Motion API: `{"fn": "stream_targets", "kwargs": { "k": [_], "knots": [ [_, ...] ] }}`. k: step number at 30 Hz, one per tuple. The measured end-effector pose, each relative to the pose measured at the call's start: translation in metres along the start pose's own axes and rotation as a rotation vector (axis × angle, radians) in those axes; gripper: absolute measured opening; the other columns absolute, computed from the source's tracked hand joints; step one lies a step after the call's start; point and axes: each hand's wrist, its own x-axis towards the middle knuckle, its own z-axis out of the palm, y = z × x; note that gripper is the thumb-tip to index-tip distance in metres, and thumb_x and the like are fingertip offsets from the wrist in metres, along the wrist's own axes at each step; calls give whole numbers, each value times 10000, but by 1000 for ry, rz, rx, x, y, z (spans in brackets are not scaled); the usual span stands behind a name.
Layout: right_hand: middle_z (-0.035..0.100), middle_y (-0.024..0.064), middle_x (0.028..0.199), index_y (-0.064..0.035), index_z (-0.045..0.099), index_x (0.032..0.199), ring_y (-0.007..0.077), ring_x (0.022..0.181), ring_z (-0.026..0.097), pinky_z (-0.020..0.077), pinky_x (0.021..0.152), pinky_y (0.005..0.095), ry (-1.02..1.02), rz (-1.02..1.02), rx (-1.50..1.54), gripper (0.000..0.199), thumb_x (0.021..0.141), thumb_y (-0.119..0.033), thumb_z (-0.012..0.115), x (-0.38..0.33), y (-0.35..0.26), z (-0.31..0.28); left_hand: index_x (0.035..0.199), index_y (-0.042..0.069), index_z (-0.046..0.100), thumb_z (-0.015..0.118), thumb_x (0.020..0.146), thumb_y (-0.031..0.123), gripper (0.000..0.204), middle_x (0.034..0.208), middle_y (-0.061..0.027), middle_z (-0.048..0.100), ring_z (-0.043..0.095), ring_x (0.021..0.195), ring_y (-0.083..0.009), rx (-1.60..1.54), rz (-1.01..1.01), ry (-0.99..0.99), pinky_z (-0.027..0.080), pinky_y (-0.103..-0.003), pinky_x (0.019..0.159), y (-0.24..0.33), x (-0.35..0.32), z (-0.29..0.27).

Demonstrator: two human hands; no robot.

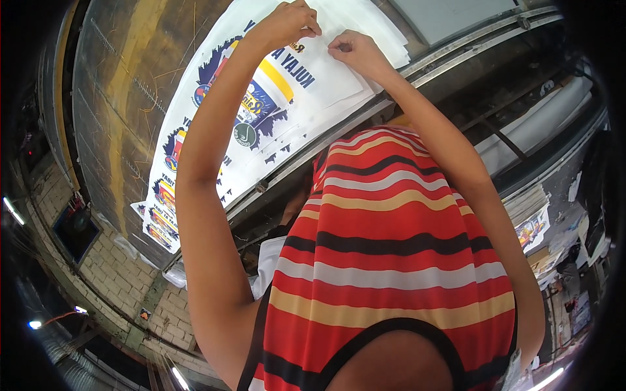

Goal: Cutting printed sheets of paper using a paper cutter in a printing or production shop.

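Observation:
A long white printed sheet with mirrored lettering and blue, yellow and red graphics lies along the work table. Over its far end, my left hand is closed, fingertips pressed together near the print. My right hand is just to the right above the blank white margin, thumb and forefinger in a pinch. Whatever either pinch holds is too small or hidden to make out. More white layers show beneath the sheet at its right edge.
A worn dark tabletop with loose threads extends left of the sheet. A metal rail runs along the table's near right side. Rolled white material rests below it. A stack of printed sheets stands at the right.

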Motion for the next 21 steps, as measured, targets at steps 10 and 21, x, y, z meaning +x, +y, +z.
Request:
{"fn": "stream_targets", "kwargs": {
  "k": [10, 21],
  "knots": [
    [691, 103, 931, -48, 725, 1095, 202, 831, 656, 529, 797, 326, 51, 19, 3, 268, 882, -210, 726, -9, -4, 2, 883, 87, 756, 706, 837, 210, 141, 1138, -50, 720, 596, 1190, -295, -179, -311, -271, 458, -389, 990, 0, 5, 2],
    [703, 101, 1045, -76, 683, 1260, 211, 838, 646, 534, 812, 326, 150, -90, -54, 341, 933, -165, 644, -13, 0, 8, 1037, -5, 703, 654, 915, 20, 134, 940, -86, 725, 711, 849, -191, -322, -609, 8, 545, -314, 777, 77, -133, -127]
  ]
}}
